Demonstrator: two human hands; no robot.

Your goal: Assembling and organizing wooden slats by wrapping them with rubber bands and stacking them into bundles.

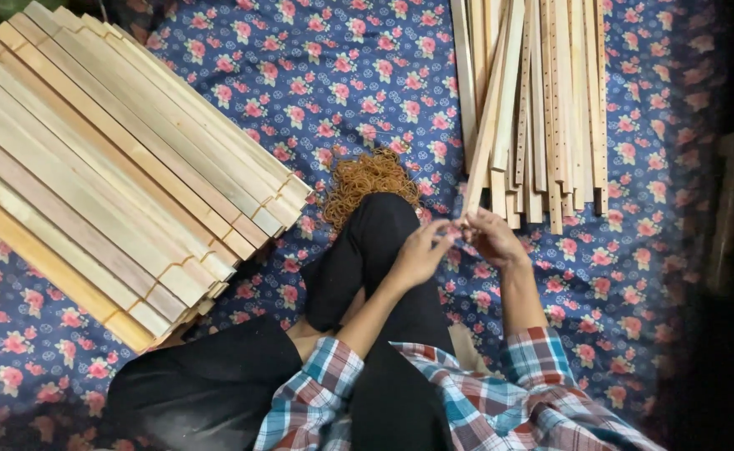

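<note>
A dark blue cloth printed with pink roses (342, 75) covers the whole floor area. On its left side lies a big stack of long, pale wooden slats (108, 167), laid side by side and slanting from the upper left down toward the middle, with thin tan bands round some of the ends. Just beyond the bent knee in black trousers (367, 250) sits a tangled heap of orange-brown rubber bands (369, 178), resting on the cloth.
</note>
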